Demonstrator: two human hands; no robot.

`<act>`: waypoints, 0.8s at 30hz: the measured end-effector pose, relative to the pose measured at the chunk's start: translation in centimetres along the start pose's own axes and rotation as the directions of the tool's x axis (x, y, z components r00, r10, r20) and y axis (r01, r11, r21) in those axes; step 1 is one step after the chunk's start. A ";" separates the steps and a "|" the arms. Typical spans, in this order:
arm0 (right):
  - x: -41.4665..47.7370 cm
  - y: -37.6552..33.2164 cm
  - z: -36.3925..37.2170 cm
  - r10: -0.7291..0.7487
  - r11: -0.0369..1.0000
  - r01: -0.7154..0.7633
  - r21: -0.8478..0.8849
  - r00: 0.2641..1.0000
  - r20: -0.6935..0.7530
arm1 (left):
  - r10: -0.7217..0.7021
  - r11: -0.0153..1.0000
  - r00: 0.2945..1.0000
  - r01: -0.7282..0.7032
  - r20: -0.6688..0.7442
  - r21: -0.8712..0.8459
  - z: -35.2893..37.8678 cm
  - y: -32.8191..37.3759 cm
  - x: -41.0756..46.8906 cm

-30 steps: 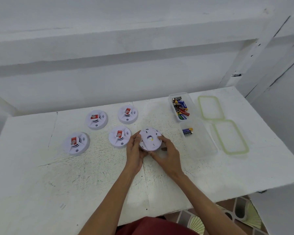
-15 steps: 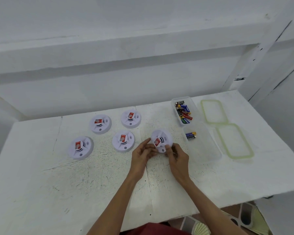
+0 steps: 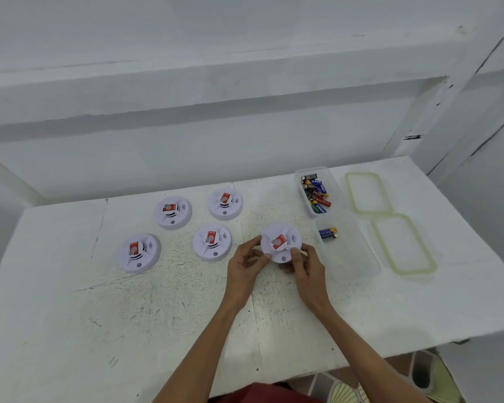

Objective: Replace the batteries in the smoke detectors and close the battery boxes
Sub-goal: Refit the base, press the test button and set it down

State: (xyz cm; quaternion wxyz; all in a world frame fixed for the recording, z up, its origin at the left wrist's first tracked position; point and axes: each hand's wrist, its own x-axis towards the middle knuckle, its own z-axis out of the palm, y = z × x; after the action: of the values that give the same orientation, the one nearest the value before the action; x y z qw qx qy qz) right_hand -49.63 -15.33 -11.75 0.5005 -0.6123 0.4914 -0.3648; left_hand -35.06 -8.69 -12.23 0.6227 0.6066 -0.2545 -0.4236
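Smoke detector [image 3: 280,242] between neighbour detector [image 3: 212,242], battery tub [image 3: 354,253]

Both hands held one smoke detector face-up at the centre of the frame.

The left hand [image 3: 245,264] pinched the left rim of the held smoke detector [image 3: 280,242] and the right hand [image 3: 304,266] gripped its lower right rim, just above the white table [image 3: 128,315]. Four more detectors [image 3: 212,242] lay left of centre, each with a red label on top. To the right, the far clear box [image 3: 333,184] held many batteries, the near clear box [image 3: 352,251] held two batteries [image 3: 327,234], and two green-rimmed lids [image 3: 403,244] lay beside them.
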 end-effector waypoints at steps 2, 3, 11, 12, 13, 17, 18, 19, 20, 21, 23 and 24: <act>0.2 0.3 0.0 0.011 1.000 -0.011 0.004 1.000 0.006 | 0.010 1.000 1.000 -0.010 0.003 0.006 0.3 0.0 -0.1; 0.3 0.4 0.0 0.021 1.000 -0.022 0.010 1.000 0.007 | 0.009 1.000 1.000 -0.009 0.012 -0.003 0.4 -0.1 -0.2; 0.6 0.5 0.8 0.037 0.997 -0.036 -0.066 0.999 0.002 | 0.010 0.999 0.999 -0.012 0.052 0.032 0.3 0.2 -0.3; 0.6 0.4 1.0 0.048 0.995 -0.050 -0.090 0.999 -0.017 | 0.004 0.999 0.999 -0.006 0.048 0.040 0.4 0.3 -0.3; 0.6 0.2 1.2 0.066 0.991 -0.070 -0.110 0.997 -0.041 | 0.003 0.998 0.999 -0.006 0.041 0.057 0.5 0.4 -0.2; 1.4 -0.9 1.8 0.078 0.981 -0.096 -0.171 0.991 -0.110 | 0.035 0.994 0.999 -0.036 0.004 0.101 0.8 0.6 -0.4; 1.3 -1.0 1.9 0.075 0.980 -0.092 -0.179 0.992 -0.103 | 0.034 0.994 0.999 -0.034 -0.002 0.102 0.8 0.6 -0.5; 1.7 -1.1 2.0 0.064 0.980 -0.080 -0.180 0.994 -0.092 | 0.045 0.993 0.999 -0.045 -0.004 0.110 0.7 0.8 -0.1; 1.9 -1.1 1.9 0.052 0.981 -0.065 -0.185 0.996 -0.071 | 0.059 0.990 0.998 -0.057 -0.007 0.125 0.6 0.9 0.1; 2.3 -0.9 2.1 0.028 0.980 -0.040 -0.194 0.998 -0.063 | 0.082 0.985 0.997 -0.081 0.001 0.154 0.4 1.1 0.5; 2.8 -0.3 2.5 -0.027 0.971 0.010 -0.240 0.997 -0.068 | 0.141 0.968 0.990 -0.142 0.020 0.208 0.2 1.1 1.3; 3.0 0.1 2.8 -0.051 0.962 0.028 -0.273 0.996 -0.078 | 0.159 0.962 0.987 -0.162 0.029 0.222 0.1 0.9 1.6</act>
State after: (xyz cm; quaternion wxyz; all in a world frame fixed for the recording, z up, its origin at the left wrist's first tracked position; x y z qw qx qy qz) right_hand -46.30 -17.48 -12.60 0.3833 -0.6688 0.5452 -0.3295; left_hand -34.08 -10.17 -11.70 0.5813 0.6478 -0.3523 -0.3439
